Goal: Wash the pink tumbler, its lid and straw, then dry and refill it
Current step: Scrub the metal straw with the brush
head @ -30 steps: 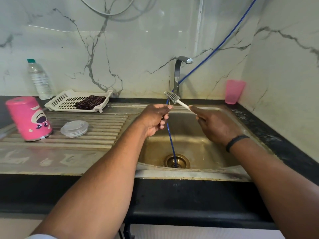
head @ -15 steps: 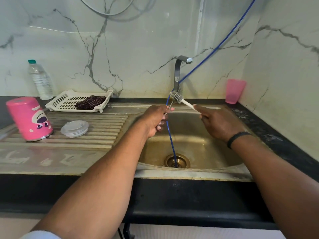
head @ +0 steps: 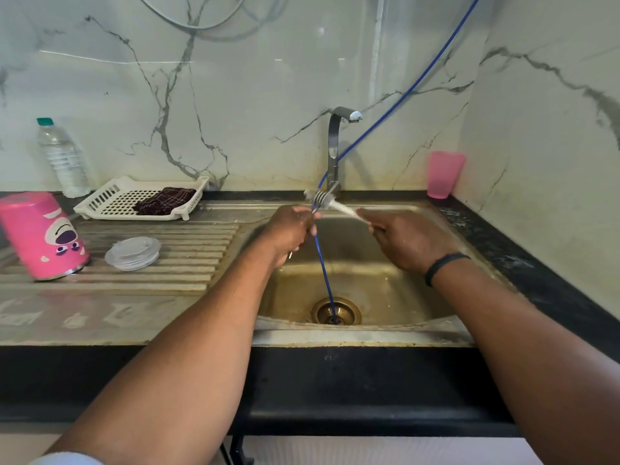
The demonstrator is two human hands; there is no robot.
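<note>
White marble walls stand behind a steel sink (head: 432, 297) set in a dark bench (head: 553, 297). Over the bowl, the right hand (head: 407, 241) is curled tight round the white handle of a little brush (head: 327, 200). The brush sticks out up and to the left, and its bristly head is just in front of the tap (head: 335, 146). The left hand (head: 288, 231) is curled too, just to the left of the brush head and a bit lower. It seems to pinch something thin, maybe the straw, but it is too small to tell for sure. The brush lies along a slanted line from the right hand toward the left, so I think the next push goes along that line. The pink tumbler (head: 42, 234) stands upside down far to the left on the ribbed draining board, near the left arm. Its clear lid (head: 132, 253) lies just beside it.
</note>
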